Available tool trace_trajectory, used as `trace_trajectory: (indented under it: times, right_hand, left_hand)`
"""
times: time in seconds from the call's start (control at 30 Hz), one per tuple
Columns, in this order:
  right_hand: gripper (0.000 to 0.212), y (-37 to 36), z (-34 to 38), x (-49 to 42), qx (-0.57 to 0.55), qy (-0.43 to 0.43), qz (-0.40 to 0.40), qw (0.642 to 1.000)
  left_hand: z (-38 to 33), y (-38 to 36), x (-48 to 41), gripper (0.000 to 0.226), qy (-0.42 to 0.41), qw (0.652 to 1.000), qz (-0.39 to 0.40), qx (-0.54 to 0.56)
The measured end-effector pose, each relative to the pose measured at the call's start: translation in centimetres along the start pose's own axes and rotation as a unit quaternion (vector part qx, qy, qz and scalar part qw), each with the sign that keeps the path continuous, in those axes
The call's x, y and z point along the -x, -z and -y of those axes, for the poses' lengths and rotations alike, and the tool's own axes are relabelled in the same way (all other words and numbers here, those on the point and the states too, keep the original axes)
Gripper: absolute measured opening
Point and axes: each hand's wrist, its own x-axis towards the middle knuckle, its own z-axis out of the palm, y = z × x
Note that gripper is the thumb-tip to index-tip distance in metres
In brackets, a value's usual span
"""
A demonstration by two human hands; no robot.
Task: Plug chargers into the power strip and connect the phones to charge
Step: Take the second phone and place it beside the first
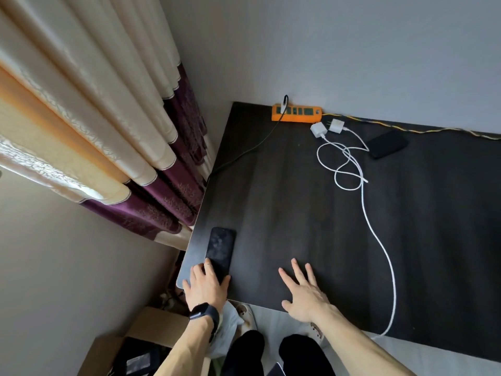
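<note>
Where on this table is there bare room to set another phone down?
The wide dark stretch of table between the near phone, the black cord and the white cables is bare. So is the right side, past the long cable. It's crowded at the back by the power strip, chargers and far phone.

Dark table [298, 213], cream-and-purple curtains [108, 131], cardboard box [151, 324], grey wall [352, 50]

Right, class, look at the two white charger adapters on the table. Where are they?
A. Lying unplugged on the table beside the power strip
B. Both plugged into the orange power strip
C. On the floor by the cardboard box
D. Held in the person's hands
A: the two white charger adapters lie loose on the dark table just in front of the orange power strip, one with its prongs showing.
</note>
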Motion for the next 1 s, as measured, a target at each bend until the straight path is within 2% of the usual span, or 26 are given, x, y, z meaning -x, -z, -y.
trace_trajectory:
  times: [0.13, 0.2, 0.37, 0.5, 0.63, 0.83, 1.0]
  right_hand:
    - [0.068, 2.8, -2.8, 0.8, -0.022, 0.034, 0.013, 0.999]
    - [0.065, 3.9, -4.4, 1.7, -0.034, 0.053, -0.009, 0.998]
    - [0.057, 5.6, -9.1, 4.5, -0.100, 0.081, -0.094, 0.987]
    - [0.050, 6.6, -12.7, 6.4, -0.174, 0.070, -0.156, 0.970]
    - [0.049, 8.4, -15.2, 6.7, -0.225, 0.047, -0.195, 0.953]
    - [0.048, 12.1, -17.2, 4.6, -0.312, 0.005, -0.243, 0.919]
    - [0.049, 15.9, -18.4, 1.3, -0.336, -0.040, -0.255, 0.906]
  left_hand:
    - [-2.9, 1.2, 0.9, 0.062, 0.000, 1.000, 0.007, 0.002]
    - [-5.5, 1.8, 1.6, 0.055, -0.012, 0.999, 0.012, 0.031]
    - [-13.6, 3.1, 4.4, 0.058, -0.095, 0.991, 0.010, 0.095]
    - [-18.8, 4.2, 5.6, 0.058, -0.160, 0.980, 0.017, 0.121]
    - [-22.4, 5.5, 4.7, 0.057, -0.189, 0.973, 0.029, 0.130]
    - [-27.2, 7.6, -0.1, 0.056, -0.220, 0.966, 0.049, 0.125]
    - [-31.8, 9.3, -5.5, 0.055, -0.233, 0.963, 0.080, 0.106]
